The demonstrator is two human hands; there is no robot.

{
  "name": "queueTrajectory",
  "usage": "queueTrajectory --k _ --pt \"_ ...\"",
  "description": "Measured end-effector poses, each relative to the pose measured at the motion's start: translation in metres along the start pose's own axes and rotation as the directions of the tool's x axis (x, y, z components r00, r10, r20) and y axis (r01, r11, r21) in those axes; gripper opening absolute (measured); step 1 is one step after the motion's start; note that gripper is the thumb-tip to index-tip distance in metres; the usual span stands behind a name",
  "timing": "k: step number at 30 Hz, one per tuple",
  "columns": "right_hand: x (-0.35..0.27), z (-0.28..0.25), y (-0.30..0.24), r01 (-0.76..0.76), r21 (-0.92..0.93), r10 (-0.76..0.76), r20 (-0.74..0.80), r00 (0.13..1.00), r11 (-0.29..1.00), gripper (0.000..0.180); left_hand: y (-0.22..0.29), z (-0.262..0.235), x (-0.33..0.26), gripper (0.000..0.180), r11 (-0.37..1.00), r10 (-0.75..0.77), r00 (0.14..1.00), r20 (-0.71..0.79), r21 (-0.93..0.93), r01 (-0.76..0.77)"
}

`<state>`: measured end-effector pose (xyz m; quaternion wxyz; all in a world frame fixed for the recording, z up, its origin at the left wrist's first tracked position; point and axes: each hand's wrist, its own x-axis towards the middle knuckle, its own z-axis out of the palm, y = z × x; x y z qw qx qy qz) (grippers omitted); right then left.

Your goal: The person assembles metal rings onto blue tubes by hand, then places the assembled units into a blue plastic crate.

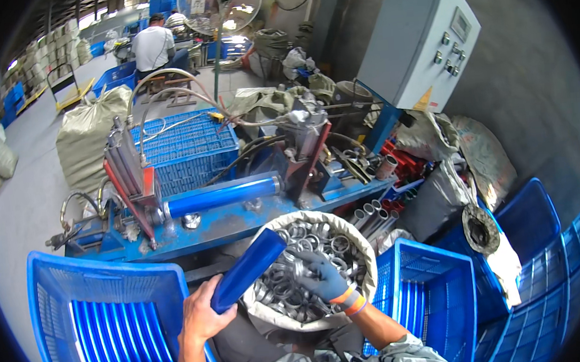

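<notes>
My bare left hand [206, 311] is wrapped round the lower end of a glossy blue tube [250, 268], which slants up to the right. The tube's upper end is over a round sack [368, 262] full of shiny metal rings [284, 289]. My right hand [324, 276], in a grey glove with an orange cuff, reaches into the sack. Its fingers are closed at a metal ring [300, 269], partly hidden by the glove. Beyond the sack, a second blue tube [224, 195] lies level between the two end fixtures of a blue machine bench [233, 221].
Blue crates of tubes stand at left [106, 275] and right [434, 255]. Red-framed upright cylinders [126, 164] with hoses rise from the bench. A grey control box [408, 48] overhangs the far right. Farther off, a person in a white shirt [152, 47] sits near a fan [221, 6].
</notes>
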<state>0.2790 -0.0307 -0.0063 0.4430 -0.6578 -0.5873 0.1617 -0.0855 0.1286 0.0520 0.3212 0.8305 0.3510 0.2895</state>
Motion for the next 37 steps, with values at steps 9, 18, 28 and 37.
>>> queueTrajectory --k 9,18,28,37 --pt "-0.023 -0.036 0.007 -0.334 0.794 0.448 0.087 0.890 0.508 0.036 0.056 0.013 0.001 0.082 0.979 0.050 0.965 0.258 0.179 -0.098" --pt "-0.039 -0.058 0.000 -0.291 0.773 0.291 0.144 0.946 0.564 0.063 0.100 0.027 0.001 0.071 0.940 0.055 0.961 0.270 0.311 -0.141" --pt "-0.033 -0.066 0.036 -0.181 0.975 0.175 0.157 0.972 0.131 0.055 0.114 0.023 0.019 0.073 0.931 0.149 0.976 0.156 0.312 -0.192" --pt "-0.029 -0.067 0.030 -0.169 0.909 0.117 0.134 0.984 0.382 0.068 0.132 0.021 0.016 0.072 0.887 0.107 0.953 0.285 0.406 -0.221"
